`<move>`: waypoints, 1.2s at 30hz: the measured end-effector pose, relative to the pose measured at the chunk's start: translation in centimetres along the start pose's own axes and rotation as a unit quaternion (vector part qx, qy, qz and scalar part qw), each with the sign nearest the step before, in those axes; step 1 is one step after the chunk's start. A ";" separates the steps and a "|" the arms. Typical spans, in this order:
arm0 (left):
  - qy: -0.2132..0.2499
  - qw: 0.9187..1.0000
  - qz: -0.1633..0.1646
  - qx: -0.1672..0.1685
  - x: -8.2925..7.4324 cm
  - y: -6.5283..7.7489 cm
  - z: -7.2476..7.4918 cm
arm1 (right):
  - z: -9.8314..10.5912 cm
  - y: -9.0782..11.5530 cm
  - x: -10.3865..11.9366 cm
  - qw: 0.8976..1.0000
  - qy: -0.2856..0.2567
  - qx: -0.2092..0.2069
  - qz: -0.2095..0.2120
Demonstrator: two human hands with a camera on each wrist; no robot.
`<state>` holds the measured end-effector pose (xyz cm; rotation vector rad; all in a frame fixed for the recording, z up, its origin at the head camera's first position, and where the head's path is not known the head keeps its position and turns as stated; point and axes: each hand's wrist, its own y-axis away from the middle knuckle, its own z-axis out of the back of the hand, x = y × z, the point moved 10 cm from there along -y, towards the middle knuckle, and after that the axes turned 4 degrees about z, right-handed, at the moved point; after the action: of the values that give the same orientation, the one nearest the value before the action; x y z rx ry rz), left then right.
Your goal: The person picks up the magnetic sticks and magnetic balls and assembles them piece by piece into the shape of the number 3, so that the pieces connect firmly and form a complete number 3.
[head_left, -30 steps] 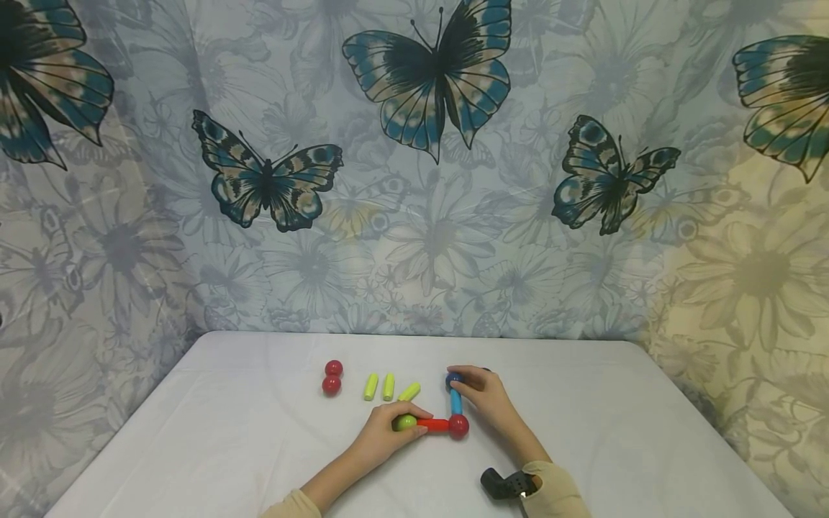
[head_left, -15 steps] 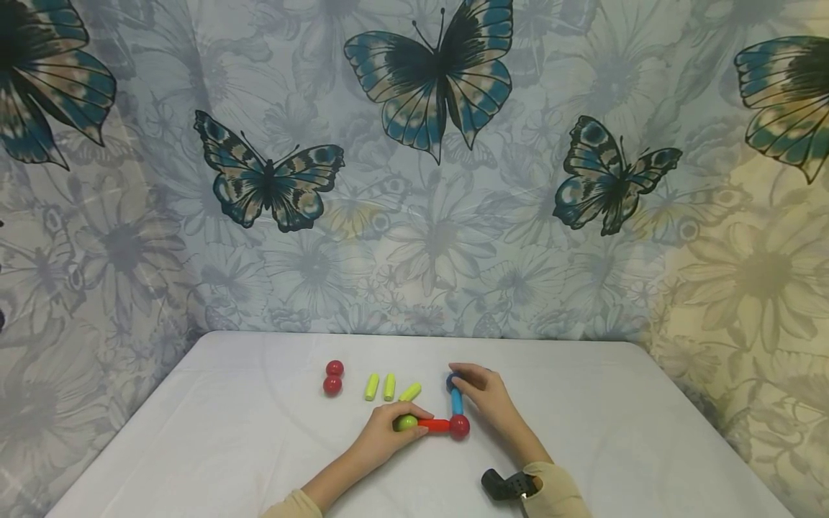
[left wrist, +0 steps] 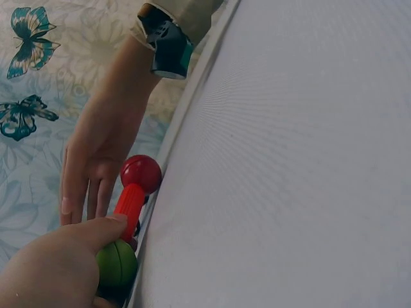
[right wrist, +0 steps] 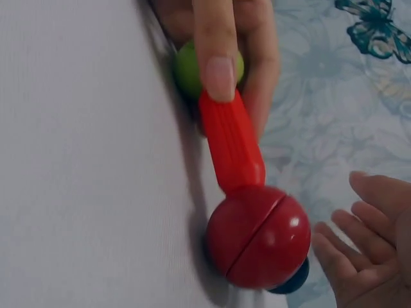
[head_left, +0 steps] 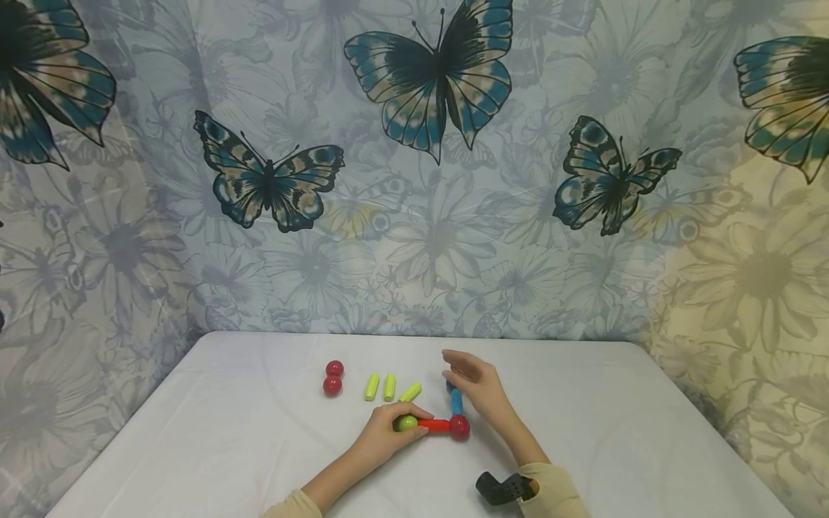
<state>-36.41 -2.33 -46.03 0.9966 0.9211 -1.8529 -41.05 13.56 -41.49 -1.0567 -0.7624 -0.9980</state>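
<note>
On the white table lies a joined L-shape of toy balls and rods. My left hand [head_left: 381, 428] pinches it at the green ball [head_left: 406, 422] and the near end of the red rod [head_left: 435, 425], thumb along the rod in the left wrist view. A red ball [right wrist: 258, 237] forms the corner. From it a light blue rod [head_left: 457, 403] runs away to a dark blue ball [head_left: 450, 386], mostly hidden behind my right hand [head_left: 484, 392]. That hand is just over the blue ball with fingers extended and holds nothing; in the right wrist view its fingers stand apart from the pieces.
Three lime-yellow rods [head_left: 389, 387] lie beyond my left hand. Two loose red balls [head_left: 332, 385] sit together farther left. A black wrist device [head_left: 501, 489] is on the right forearm. A butterfly-patterned cloth [head_left: 427, 273] hangs behind the table.
My right hand has let go of the dark blue ball, its fingers lifting and straightening slightly up and left. The left hand and the joined pieces stay where they were.
</note>
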 end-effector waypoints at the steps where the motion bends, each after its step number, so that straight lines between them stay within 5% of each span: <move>1: -0.001 1.000 -0.001 0.000 0.0 0.0 0.0 | -0.3 0.0 0.2 1.000 -0.008 0.008 -0.001; 16: -0.011 1.000 -0.004 -0.003 -0.1 -0.1 0.0 | -4.6 0.9 0.7 0.990 0.011 0.138 -0.001; 36: -0.013 1.000 -0.003 0.003 -0.3 0.1 0.1 | -6.5 0.2 0.8 0.981 0.053 0.183 0.017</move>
<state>-36.27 -2.37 -45.72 0.9731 0.9050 -1.8689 -40.33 7.26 -42.96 -0.6904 -0.8018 -0.8365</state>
